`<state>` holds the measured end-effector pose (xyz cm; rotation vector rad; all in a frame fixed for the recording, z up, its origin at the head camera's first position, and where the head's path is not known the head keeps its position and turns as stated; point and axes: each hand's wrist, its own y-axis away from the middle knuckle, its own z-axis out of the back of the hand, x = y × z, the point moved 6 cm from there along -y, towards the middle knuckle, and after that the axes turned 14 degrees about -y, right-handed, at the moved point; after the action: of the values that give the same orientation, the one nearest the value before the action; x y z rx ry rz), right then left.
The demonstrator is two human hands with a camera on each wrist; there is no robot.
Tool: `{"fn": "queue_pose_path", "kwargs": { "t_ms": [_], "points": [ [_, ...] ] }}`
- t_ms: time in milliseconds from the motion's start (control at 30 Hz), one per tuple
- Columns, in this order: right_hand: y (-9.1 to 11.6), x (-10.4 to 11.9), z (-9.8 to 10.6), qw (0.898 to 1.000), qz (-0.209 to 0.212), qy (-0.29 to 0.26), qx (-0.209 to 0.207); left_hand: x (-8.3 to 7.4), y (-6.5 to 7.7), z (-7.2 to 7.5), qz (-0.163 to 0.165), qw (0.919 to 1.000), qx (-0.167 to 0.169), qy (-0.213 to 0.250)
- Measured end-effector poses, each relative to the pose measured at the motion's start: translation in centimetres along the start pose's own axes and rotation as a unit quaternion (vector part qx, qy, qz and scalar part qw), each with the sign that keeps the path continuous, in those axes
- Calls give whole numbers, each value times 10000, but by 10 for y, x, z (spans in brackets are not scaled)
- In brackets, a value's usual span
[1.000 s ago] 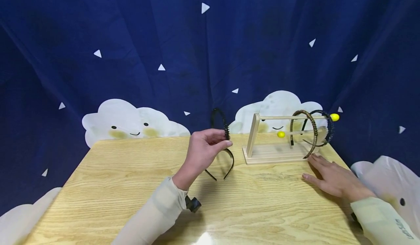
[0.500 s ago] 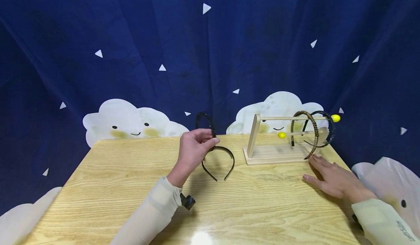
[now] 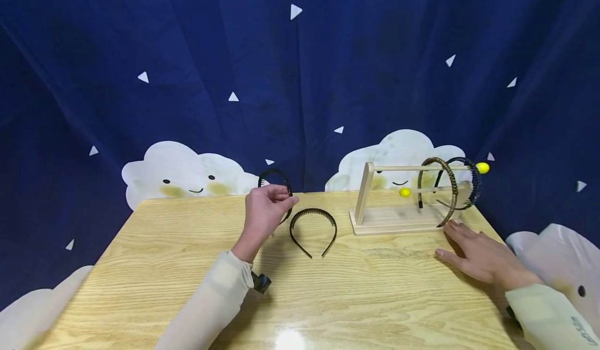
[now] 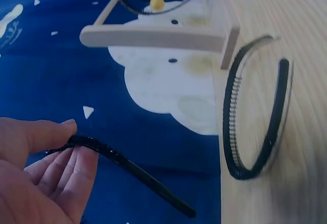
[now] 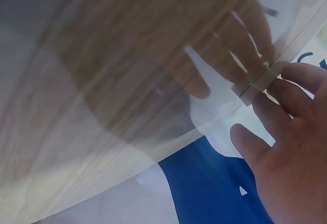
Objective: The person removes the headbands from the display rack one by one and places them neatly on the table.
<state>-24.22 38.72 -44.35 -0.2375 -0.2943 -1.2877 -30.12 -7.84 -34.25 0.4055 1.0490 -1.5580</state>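
Observation:
My left hand [image 3: 264, 212] pinches a black headband [image 3: 275, 171] between thumb and fingers, above the table's back edge. In the left wrist view the held headband [image 4: 148, 179] shows a sparkly top and a smooth end. A second black headband [image 3: 313, 211], toothed inside, lies on the table just right of that hand. My right hand [image 3: 487, 261] is flat with fingers extended, its fingertips at the right end of the wooden stand's base [image 3: 398, 225]. On the stand's upper rod hang a brown patterned headband [image 3: 453, 186] and a dark headband [image 3: 477, 186].
Yellow knobs cap the upper rod [image 3: 483, 168] and the lower rod [image 3: 404, 192]. A dark blue curtain [image 3: 262, 53] with white clouds rises behind the wooden table [image 3: 178, 256]. In the left wrist view, the stand's upright [image 4: 153, 38] is beyond the lying headband.
My left hand has moved left with its headband, also lowering it slightly, so the lying headband now shows whole. The right hand stays at the stand's base.

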Motion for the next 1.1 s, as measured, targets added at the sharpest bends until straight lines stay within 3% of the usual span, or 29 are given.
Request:
{"fn": "queue_pose_path", "kwargs": {
  "t_ms": [433, 767, 967, 1100],
  "points": [
    [0, -1, 4, 10000, 79, 17, -44, 20, -7, -2, 376, 9941, 236, -988],
    [-1, 0, 3, 9999, 131, 37, -85, 34, -10, -8, 639, 9789, 537, -1867],
    [-1, 0, 3, 10000, 72, 4, -31, 45, -10, -13, 705, 9737, 760, -2029],
    [-1, -1, 2, 10000, 49, -30, 7, 56, -7, -19, 1033, 9702, 1000, -1951]
  ]
}}
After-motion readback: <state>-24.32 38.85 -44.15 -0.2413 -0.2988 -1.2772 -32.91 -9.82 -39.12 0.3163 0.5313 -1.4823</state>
